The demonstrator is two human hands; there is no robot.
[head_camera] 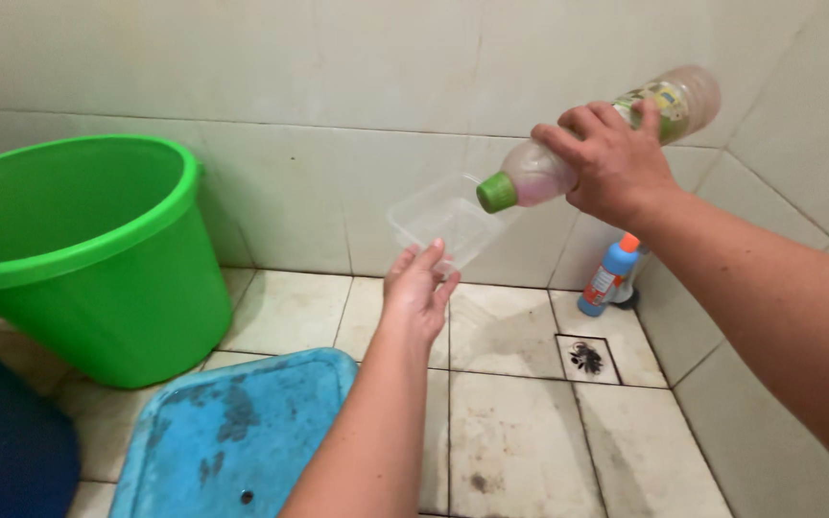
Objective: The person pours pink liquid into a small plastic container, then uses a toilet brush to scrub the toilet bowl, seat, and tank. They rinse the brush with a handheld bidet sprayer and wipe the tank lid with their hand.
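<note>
The right hand is closed around a tilted bottle whose green cap sits on; the left hand holds a clear container by fingertips above the floor, where it could slip

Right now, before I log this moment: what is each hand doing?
Left hand: closed on a clear plastic container, holding it up.
Right hand: closed around a tilted bottle with a green cap.
</note>
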